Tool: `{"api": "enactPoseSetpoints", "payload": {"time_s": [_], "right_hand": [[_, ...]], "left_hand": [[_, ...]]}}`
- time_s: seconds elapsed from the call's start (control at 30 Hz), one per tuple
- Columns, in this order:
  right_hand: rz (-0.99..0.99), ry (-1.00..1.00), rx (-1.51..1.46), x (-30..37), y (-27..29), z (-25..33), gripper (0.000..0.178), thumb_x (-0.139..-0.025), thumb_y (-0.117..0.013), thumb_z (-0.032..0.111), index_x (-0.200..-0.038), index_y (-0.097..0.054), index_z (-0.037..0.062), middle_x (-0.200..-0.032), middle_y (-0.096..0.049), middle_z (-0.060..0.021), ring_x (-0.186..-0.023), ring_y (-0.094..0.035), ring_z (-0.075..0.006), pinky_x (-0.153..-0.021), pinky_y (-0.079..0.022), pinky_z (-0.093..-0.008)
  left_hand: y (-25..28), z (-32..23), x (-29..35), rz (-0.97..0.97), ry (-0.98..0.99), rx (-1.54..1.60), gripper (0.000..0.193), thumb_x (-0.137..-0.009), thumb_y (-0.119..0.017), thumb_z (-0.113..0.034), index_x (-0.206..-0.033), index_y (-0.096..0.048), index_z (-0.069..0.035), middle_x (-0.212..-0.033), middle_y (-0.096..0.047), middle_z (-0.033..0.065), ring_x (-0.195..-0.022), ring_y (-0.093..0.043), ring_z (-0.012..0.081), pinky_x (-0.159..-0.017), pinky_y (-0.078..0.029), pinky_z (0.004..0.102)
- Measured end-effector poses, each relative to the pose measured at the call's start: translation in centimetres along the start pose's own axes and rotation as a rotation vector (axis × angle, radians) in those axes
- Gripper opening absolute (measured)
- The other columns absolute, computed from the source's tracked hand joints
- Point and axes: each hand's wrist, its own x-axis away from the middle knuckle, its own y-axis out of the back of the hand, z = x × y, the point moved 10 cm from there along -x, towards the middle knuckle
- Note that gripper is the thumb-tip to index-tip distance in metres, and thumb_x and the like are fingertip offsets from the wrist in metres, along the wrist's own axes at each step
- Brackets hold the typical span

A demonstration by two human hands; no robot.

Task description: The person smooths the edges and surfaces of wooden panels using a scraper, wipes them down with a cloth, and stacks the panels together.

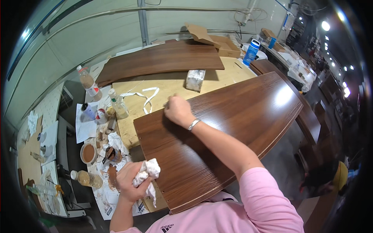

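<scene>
A dark brown glossy wood-grain panel (233, 112) lies in front of me, tilted across the view, with its far end tapering to the right. My left hand (130, 180) is closed around a crumpled white rag (150, 169) beside the panel's near left corner; a loose tail of the cloth hangs down. Stretched over the panel, my right hand (179, 111) is closed at its far edge, with the knuckles up. A small dark bit shows by its fingertips, too small to name.
Behind lies another brown panel (163, 60), near a wrapped white block (195, 80) and a white strip (148, 99). Bottles (90, 83), a bowl of brown paste (89, 153) and stained papers crowd the left side. A blue bottle (251, 52) and cardboard box (225, 46) stand at the back.
</scene>
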Motion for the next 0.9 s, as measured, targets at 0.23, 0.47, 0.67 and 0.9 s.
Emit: {"api": "enactPoseSetpoints", "payload": {"time_s": [0.23, 0.47, 0.67, 0.9], "right_hand": [[-0.253, -0.408, 0.334, -1.7, 15.1, -26.9, 0.017, -0.078, -0.068, 0.014, -0.088, -0.073, 0.0004, -0.099, -0.067, -0.0235, -0.092, -0.067, -0.0383, -0.082, -0.055, -0.0447], [-0.128, -0.102, 0.111, -2.3, 11.9, -24.5, 0.021, -0.082, -0.063, 0.018, -0.084, -0.069, -0.0025, -0.102, -0.064, -0.0251, -0.092, -0.065, -0.0404, -0.085, -0.053, -0.0458], [-0.068, -0.164, 0.102, -4.5, 18.3, -36.6, 0.017, -0.079, -0.065, 0.013, -0.091, -0.071, 0.0015, -0.105, -0.063, -0.0223, -0.097, -0.065, -0.0376, -0.084, -0.054, -0.0451], [-0.314, -0.424, 0.369, -6.4, 32.5, -63.7, 0.018, -0.08, -0.068, 0.016, -0.088, -0.072, -0.0007, -0.104, -0.063, -0.0201, -0.097, -0.065, -0.0372, -0.082, -0.055, -0.0446]], "left_hand": [[0.3, 0.7, 0.0, -0.056, 0.215, 0.026, 0.031, -0.078, -0.072, -0.017, -0.099, -0.066, 0.006, -0.08, -0.066, 0.0115, -0.072, -0.062, 0.0205, -0.069, -0.049, 0.0313], [-15.9, -5.5, -13.1, 0.207, 0.038, -0.049, 0.033, -0.073, -0.075, -0.009, -0.104, -0.068, 0.001, -0.089, -0.069, 0.014, -0.078, -0.065, 0.0311, -0.072, -0.051, 0.0364], [-35.0, -2.4, -18.1, 0.457, 0.018, -0.358, 0.062, -0.076, -0.078, -0.026, -0.13, -0.056, -0.008, -0.139, -0.05, 0.0159, -0.122, -0.048, 0.0355, -0.104, -0.036, 0.0489], [-40.4, -5.2, -19.6, 0.309, -0.07, -0.551, 0.055, -0.072, -0.076, -0.02, -0.122, -0.057, -0.006, -0.123, -0.056, 0.0157, -0.113, -0.052, 0.0357, -0.099, -0.039, 0.0479]]}}
